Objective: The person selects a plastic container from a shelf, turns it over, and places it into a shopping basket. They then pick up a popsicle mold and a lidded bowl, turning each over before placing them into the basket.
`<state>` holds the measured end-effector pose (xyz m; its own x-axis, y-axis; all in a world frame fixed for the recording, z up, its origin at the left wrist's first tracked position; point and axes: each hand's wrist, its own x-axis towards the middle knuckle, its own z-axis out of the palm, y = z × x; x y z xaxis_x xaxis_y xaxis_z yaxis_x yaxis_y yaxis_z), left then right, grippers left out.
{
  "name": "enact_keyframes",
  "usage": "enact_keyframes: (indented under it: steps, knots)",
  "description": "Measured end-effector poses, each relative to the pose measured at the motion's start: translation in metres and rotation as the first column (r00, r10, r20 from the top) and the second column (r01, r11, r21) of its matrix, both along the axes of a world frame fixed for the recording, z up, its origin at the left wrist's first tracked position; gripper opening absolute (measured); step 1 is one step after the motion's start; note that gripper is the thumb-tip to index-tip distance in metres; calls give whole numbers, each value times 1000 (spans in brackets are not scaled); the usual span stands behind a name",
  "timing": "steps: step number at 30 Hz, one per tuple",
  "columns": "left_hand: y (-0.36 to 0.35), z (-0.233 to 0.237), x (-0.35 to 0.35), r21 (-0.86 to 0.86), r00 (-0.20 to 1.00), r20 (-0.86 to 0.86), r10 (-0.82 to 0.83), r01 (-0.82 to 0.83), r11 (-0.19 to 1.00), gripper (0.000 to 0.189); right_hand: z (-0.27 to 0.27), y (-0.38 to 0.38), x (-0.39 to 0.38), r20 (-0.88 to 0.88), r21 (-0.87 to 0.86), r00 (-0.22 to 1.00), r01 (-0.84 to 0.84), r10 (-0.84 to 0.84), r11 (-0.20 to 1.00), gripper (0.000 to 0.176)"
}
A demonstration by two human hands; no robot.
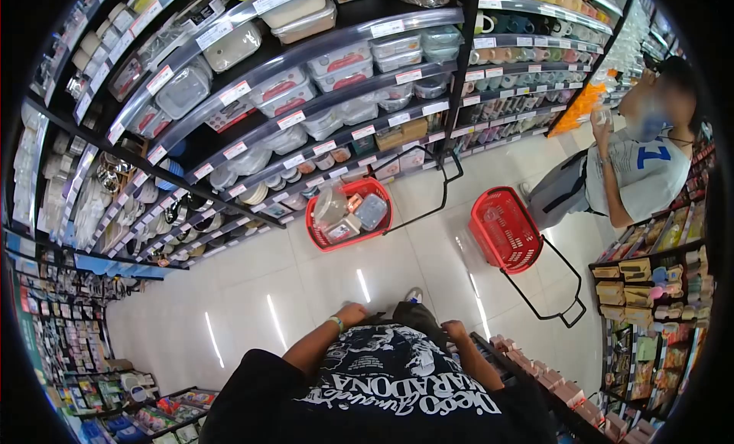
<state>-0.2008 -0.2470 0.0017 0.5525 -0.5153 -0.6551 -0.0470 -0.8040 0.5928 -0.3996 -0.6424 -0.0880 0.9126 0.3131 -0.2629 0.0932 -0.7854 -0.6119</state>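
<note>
My left hand (352, 315), with a band (336, 322) on its wrist, hangs beside my waist at the edge of my black printed shirt (382, 367). On the other side, my right hand (456, 332) is close to my dark trousers (419, 317). The fingers of both hands are too small and partly hidden to make out. On the floor ahead stands a red shopping basket (324, 246) with a long black handle (446, 185). Inside it are a large clear jar (330, 205), a clear container with a bluish tint (371, 211) and other packed goods.
A second red basket (505, 230) with a black handle (569, 314) stands to the right. Near it a person (638, 161) holds a small clear item (602, 121). Shelves of food containers (340, 65) and mugs (505, 23) line the aisle; display racks (650, 306) stand right.
</note>
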Motion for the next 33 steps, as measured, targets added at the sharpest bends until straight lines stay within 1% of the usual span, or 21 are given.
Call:
enact_keyframes:
  steps: [1,2,3,4,5,6,7,8,9,10,12,13,15,18,21,24,25,27,28,31,33]
  knots:
    - [-1,-8,3,-13,998,42,-39,39,999,32,0,3,-3,-284,150,934,269,-219,951,32]
    - [-7,7,7,-106,997,72,-33,40,994,32,2,8,-5,-566,213,746,542,-350,813,34]
    - [-12,16,11,-136,997,76,-7,18,991,32,8,15,-3,-730,198,572,702,-375,684,35]
    - [-17,21,14,-165,997,79,20,-6,986,32,15,22,-1,-848,124,364,842,-384,525,35]
    - [-17,24,16,-195,996,81,48,-32,980,33,19,30,3,-887,65,253,897,-387,438,35]
    - [-13,28,17,-221,996,-4,88,-87,971,34,23,37,7,-915,-2,139,937,-379,349,34]
    - [-8,33,17,-203,993,-41,111,-117,972,34,27,41,13,-693,162,597,674,-403,720,29]
    - [0,32,16,-185,988,-78,136,-148,972,34,8,41,15,-355,132,915,253,-193,958,28]
    - [9,29,12,-165,980,-118,160,-178,970,34,-13,45,16,-22,-80,983,-183,182,980,30]
    - [23,23,6,-178,993,15,121,-117,977,34,-30,54,21,-173,24,985,-5,9,1000,31]
    - [67,-10,-6,-201,994,100,44,-23,979,33,-58,76,32,-492,133,827,382,-274,914,33]
    - [89,-20,-11,-209,989,145,5,26,978,33,-68,85,38,-467,80,846,329,-257,941,33]
    - [127,4,-27,-257,987,156,-49,88,962,33,-78,99,58,-419,-31,882,222,-214,975,32]
    - [207,-38,-72,-108,995,78,59,-50,993,32,-4,135,87,-523,-39,735,484,-431,874,34]
    - [260,-49,-102,-29,980,-23,198,-198,980,30,1,160,93,-476,-68,770,450,-425,890,35]
    - [296,-52,-118,-146,982,84,167,-154,977,28,-5,180,90,-535,-90,715,481,-449,872,33]
    - [306,-54,-122,-201,978,163,132,-98,975,27,-9,187,91,-445,-74,810,393,-383,917,33]
    - [321,-92,-133,-260,926,-31,376,-370,892,27,-67,190,78,-251,-70,944,204,-216,976,33]
    - [329,-106,-137,-269,867,-132,480,-497,825,28,-61,201,80,-269,-58,920,280,-285,958,32]
    - [339,-90,-124,-216,906,-85,416,-424,879,26,-4,241,98,-294,-31,817,510,-495,860,30]
    - [345,-65,-111,-186,960,-18,281,-279,942,26,38,271,108,-278,-21,720,657,-636,753,29]
